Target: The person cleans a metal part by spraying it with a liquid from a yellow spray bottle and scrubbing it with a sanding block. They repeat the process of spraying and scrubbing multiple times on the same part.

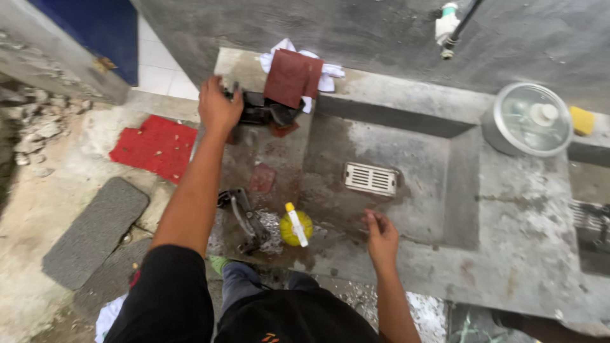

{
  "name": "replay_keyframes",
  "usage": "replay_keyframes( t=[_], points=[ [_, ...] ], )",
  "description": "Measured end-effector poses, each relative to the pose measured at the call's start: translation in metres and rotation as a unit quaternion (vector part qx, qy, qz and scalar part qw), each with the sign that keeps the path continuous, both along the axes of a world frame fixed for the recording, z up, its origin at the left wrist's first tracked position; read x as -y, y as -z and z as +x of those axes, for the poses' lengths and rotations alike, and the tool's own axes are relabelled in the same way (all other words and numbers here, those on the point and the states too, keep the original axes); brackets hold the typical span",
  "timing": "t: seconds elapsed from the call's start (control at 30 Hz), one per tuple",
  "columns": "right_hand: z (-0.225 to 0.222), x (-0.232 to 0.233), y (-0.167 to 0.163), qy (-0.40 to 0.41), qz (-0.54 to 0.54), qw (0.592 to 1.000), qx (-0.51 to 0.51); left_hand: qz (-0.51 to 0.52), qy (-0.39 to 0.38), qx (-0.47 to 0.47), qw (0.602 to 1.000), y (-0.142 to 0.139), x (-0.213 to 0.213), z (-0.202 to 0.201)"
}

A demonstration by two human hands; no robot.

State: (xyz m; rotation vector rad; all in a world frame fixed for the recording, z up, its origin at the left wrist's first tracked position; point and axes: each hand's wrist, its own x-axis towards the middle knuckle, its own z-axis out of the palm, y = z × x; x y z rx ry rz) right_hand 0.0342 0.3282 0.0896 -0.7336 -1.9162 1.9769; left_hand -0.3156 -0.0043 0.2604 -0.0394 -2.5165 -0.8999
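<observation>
My left hand (218, 106) reaches to the far left corner of a concrete wash basin (445, 190) and rests on a dark metal part (264, 111) lying there. A maroon sheet (292, 77) lies over white cloth (327, 73) just beyond it. My right hand (381, 238) hovers over the basin's near rim with fingers loosely curled, holding nothing. A yellow bottle with a white cap (295, 227) stands on the wet ledge to its left, beside a dark metal piece (241, 216).
A metal drain grate (370, 178) sits in the basin floor. A steel pot with a glass lid (527, 119) and a yellow sponge (581, 119) stand at the right. A tap (447, 28) hangs above. A red mat (155, 146) and grey slabs (95, 232) lie on the ground.
</observation>
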Motion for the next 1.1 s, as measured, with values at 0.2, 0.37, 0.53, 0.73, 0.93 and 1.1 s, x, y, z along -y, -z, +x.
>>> replay_keyframes(
  t=[0.2, 0.37, 0.53, 0.73, 0.93, 1.1],
  points=[
    [-0.009, 0.004, -0.016, -0.047, 0.037, 0.998, 0.002, -0.06, -0.098, 0.234, 0.965, 0.01, 0.056, 0.049],
    [-0.036, 0.021, -0.048, -0.076, 0.028, 0.995, -0.055, -0.101, -0.092, 0.25, 0.959, 0.021, 0.057, 0.048],
    [-0.043, 0.055, -0.103, -0.017, -0.004, 0.998, -0.065, 0.105, 0.041, 0.116, 0.987, 0.03, 0.058, 0.071],
    [-0.059, 0.115, -0.175, -0.171, 0.106, 0.94, -0.275, 0.288, 0.235, 0.198, 0.907, -0.02, 0.024, 0.169],
    [-0.091, 0.143, -0.188, -0.287, -0.165, 0.917, -0.221, 0.361, 0.314, 0.206, 0.854, -0.058, -0.008, 0.224],
    [-0.075, 0.117, -0.149, -0.212, -0.085, 0.948, -0.222, 0.364, 0.304, 0.153, 0.867, -0.026, -0.017, 0.254]
  ],
)
